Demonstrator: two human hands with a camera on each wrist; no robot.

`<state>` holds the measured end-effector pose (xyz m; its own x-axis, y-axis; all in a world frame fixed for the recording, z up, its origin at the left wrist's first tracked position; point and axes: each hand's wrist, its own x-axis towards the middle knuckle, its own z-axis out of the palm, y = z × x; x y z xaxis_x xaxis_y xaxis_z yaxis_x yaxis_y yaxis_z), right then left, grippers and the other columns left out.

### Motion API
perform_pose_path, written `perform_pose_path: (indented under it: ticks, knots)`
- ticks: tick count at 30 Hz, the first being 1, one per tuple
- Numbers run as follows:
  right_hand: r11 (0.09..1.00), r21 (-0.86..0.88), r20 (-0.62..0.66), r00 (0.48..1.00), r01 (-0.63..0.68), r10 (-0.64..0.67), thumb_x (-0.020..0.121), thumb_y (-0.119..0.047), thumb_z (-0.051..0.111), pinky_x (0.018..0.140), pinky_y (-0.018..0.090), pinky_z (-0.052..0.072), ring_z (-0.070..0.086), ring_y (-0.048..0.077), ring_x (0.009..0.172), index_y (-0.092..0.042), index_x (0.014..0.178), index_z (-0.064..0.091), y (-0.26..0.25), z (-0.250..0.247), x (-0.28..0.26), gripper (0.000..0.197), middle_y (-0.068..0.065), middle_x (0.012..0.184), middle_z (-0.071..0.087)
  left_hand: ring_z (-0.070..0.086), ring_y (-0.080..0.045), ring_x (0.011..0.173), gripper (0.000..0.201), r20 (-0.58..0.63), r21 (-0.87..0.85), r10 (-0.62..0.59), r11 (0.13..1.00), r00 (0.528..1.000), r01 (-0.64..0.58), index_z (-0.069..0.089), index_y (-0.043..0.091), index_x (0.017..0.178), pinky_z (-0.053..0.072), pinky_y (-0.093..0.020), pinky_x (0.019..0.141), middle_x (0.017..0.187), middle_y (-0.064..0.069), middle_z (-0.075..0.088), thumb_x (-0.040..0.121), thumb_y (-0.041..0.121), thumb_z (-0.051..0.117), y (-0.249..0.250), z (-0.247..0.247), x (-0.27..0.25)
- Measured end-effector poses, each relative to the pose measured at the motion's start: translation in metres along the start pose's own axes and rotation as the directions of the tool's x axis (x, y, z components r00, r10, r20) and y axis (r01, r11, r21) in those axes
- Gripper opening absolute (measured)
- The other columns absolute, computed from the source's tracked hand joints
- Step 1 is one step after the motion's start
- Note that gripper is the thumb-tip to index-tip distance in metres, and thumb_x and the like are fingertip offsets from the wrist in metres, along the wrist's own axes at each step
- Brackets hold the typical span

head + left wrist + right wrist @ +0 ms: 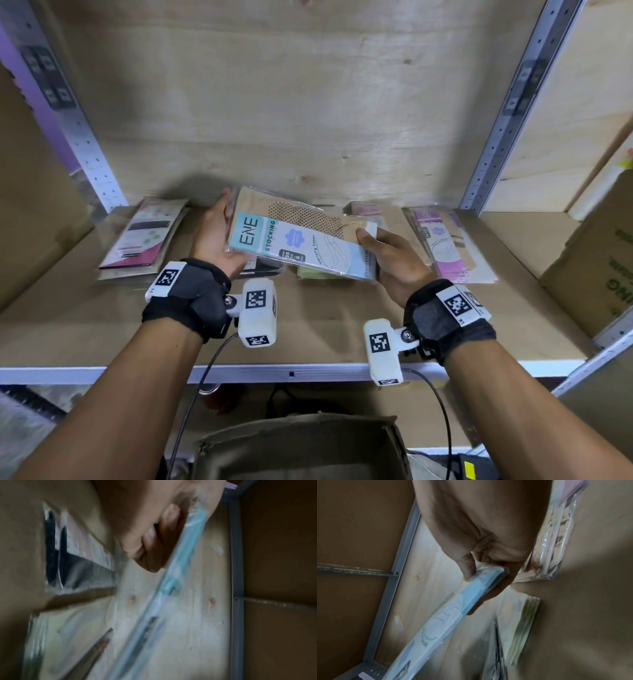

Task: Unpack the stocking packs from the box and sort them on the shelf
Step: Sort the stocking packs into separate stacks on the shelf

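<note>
I hold a light blue stocking pack (301, 236) marked ENE STOCKING above the shelf board (308, 329), tilted, between both hands. My left hand (215, 236) grips its left end, with fingers curled behind it. My right hand (383, 253) pinches the right end, thumb on top (467, 566). The pack (440, 626) shows edge-on in the right wrist view, and blurred in the left wrist view (173, 577). Several sorted piles lie on the shelf: a dark red pack pile (140, 240) at left, a green pile (318, 274) under the held pack, and a pink pile (448, 246) at right.
An open cardboard box (301, 448) sits below the shelf's front edge. A larger carton (596, 253) stands on the shelf at far right. Metal uprights (507, 116) frame the plywood back wall. Bare shelf board lies near the front.
</note>
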<state>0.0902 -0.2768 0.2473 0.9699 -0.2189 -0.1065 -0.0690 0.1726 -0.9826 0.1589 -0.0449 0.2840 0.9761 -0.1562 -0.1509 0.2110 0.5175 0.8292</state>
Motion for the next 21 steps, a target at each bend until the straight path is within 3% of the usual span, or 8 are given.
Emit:
perform_pose_path:
  ticks: [4, 6, 7, 10, 13, 16, 19, 21]
  knots:
    - [0.998, 0.047, 0.027, 0.999, -0.036, 0.035, 0.101, -0.017, 0.053, 0.093, 0.046, 0.053, 0.066, 0.036, 0.109, 0.005, 0.122, 0.062, 0.006, 0.004, 0.002, 0.032, 0.023, 0.121, 0.068, 0.054, -0.009, 0.044, 0.041, 0.043, -0.009, 0.077, 0.997, 0.996, -0.077, 0.039, 0.02, 0.065, 0.052, -0.021, 0.052, 0.06, 0.004, 0.049, 0.104, 0.03, 0.047, 0.001, 0.002, 0.001]
    - [0.995, 0.086, 0.036, 0.998, -0.056, 0.053, 0.101, -0.016, 0.054, 0.09, 0.042, 0.055, 0.067, 0.034, 0.107, 0.002, 0.116, 0.064, 0.005, 0.003, 0.003, 0.026, 0.022, 0.121, 0.068, 0.052, -0.014, 0.047, 0.049, 0.12, -0.063, 0.008, 0.998, 0.993, 0.0, 0.034, 0.021, 0.057, 0.052, -0.025, 0.066, 0.056, 0.002, 0.045, 0.102, 0.033, 0.049, 0.003, 0.002, 0.001]
    - [0.992, 0.11, 0.038, 0.997, -0.066, 0.063, 0.1, -0.016, 0.054, 0.087, 0.04, 0.057, 0.067, 0.033, 0.105, 0.0, 0.112, 0.065, 0.004, 0.002, 0.004, 0.023, 0.022, 0.121, 0.068, 0.059, -0.017, 0.056, 0.048, 0.112, -0.071, -0.031, 0.997, 0.993, 0.039, 0.042, 0.021, 0.057, 0.055, -0.029, 0.074, 0.061, 0.0, 0.053, 0.101, 0.041, 0.049, 0.004, -0.001, 0.004]
    - [0.978, 0.187, 0.025, 0.996, -0.091, 0.088, 0.099, -0.017, 0.056, 0.08, 0.035, 0.058, 0.068, 0.029, 0.098, -0.002, 0.107, 0.064, 0.001, -0.005, 0.007, 0.018, 0.022, 0.121, 0.067, 0.063, -0.025, 0.09, 0.055, 0.023, -0.191, -0.09, 0.977, 0.996, 0.093, 0.061, 0.016, 0.083, 0.055, -0.025, 0.076, 0.091, -0.007, 0.064, 0.094, 0.067, 0.043, 0.005, -0.015, 0.017]
    - [0.956, 0.273, 0.017, 0.994, -0.107, 0.107, 0.1, -0.017, 0.056, 0.071, 0.035, 0.056, 0.065, 0.028, 0.098, -0.006, 0.109, 0.058, -0.002, -0.007, 0.009, 0.014, 0.019, 0.119, 0.067, 0.068, -0.024, 0.092, 0.085, 0.045, -0.238, -0.103, 0.965, 0.994, 0.111, 0.068, 0.003, 0.111, 0.053, -0.028, 0.08, 0.107, -0.013, 0.073, 0.084, 0.08, 0.042, -0.002, -0.022, 0.024]
    - [0.942, 0.311, 0.041, 0.992, -0.125, 0.118, 0.097, -0.01, 0.059, 0.06, 0.029, 0.06, 0.066, 0.028, 0.093, -0.012, 0.09, 0.058, -0.002, 0.0, 0.007, 0.008, 0.016, 0.107, 0.067, 0.074, -0.026, 0.1, 0.086, 0.129, 0.019, -0.154, 0.988, 0.98, 0.152, 0.068, 0.007, 0.118, 0.06, -0.037, 0.078, 0.111, -0.013, 0.075, 0.078, 0.081, 0.051, -0.016, -0.013, 0.021]
    - [0.94, 0.312, 0.085, 0.99, -0.136, 0.115, 0.092, 0.002, 0.061, 0.068, 0.029, 0.06, 0.06, 0.033, 0.1, -0.011, 0.087, 0.053, 0.003, 0.011, 0.005, 0.016, 0.019, 0.113, 0.065, 0.075, -0.022, 0.094, 0.051, 0.14, 0.398, -0.143, 0.914, 0.98, 0.076, 0.067, 0.016, 0.115, 0.061, -0.033, 0.072, 0.107, -0.006, 0.077, 0.087, 0.058, 0.065, -0.034, 0.003, 0.013]
    - [0.964, 0.234, 0.133, 0.986, -0.13, 0.1, 0.09, 0.003, 0.063, 0.067, 0.029, 0.062, 0.066, 0.032, 0.095, -0.008, 0.091, 0.056, 0.006, 0.017, 0.002, 0.013, 0.02, 0.111, 0.066, 0.074, -0.023, 0.094, 0.034, 0.103, 0.534, -0.083, 0.845, 0.991, 0.015, 0.065, 0.015, 0.114, 0.062, -0.038, 0.078, 0.11, -0.006, 0.076, 0.094, 0.042, 0.064, -0.048, 0.008, 0.01]
